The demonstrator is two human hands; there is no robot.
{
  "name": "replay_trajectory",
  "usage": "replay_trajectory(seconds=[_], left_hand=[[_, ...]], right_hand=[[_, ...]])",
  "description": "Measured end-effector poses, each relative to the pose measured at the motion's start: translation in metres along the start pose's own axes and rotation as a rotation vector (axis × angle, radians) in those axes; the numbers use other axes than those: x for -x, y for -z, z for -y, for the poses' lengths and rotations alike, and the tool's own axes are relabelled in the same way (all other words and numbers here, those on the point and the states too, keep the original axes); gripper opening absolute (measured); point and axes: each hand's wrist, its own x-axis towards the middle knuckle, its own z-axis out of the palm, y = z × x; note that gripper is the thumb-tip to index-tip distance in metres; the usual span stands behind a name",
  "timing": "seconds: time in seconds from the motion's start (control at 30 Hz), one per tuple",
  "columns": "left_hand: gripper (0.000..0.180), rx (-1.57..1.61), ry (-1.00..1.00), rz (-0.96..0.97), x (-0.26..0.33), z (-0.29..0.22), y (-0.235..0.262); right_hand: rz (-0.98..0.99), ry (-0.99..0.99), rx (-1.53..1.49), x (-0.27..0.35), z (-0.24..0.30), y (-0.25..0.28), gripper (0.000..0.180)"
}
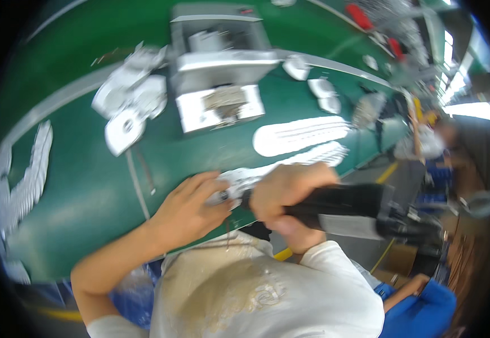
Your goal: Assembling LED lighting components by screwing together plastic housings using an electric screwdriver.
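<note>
My right hand (290, 194) is wrapped round a black power screwdriver (349, 204), which lies nearly level with its rear end to the right. The tool's front end points left, toward a small white part (231, 192) at the table's near edge. My left hand (191, 207) grips that part, its fingers bent around the side and partly hiding it. Whether the tip touches the part is blurred. Beyond my hands runs a row of overlapping white parts (326, 153), with a second row of white parts (295, 135) behind it.
On the green table (81, 197) stands a grey metal box (222, 65) with an open white tray below. White round pieces (125, 130) are heaped left of it. More white parts (36, 163) are stacked far left. A person in a blue sleeve (425, 312) is at the lower right.
</note>
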Motion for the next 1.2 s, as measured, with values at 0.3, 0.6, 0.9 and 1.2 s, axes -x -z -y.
replay_trajectory(seconds=[0.3, 0.6, 0.9, 1.2], left_hand=[[0.020, 0.009, 0.078, 0.084, -0.001, -0.014, 0.008], [0.023, 0.056, 0.125, 0.082, -0.005, -0.007, 0.003], [0.023, 0.074, 0.103, 0.080, -0.001, -0.007, 0.003], [0.027, 0.043, 0.119, 0.044, -0.001, -0.006, 0.000]], right_hand=[[0.066, 0.102, 0.163, -0.005, -0.010, -0.003, 0.026], [0.063, -0.041, -0.126, -0.007, -0.007, -0.002, 0.038], [0.148, -0.080, -0.044, -0.016, 0.007, -0.002, 0.031], [0.187, 0.152, -0.492, -0.041, -0.010, 0.024, 0.052]])
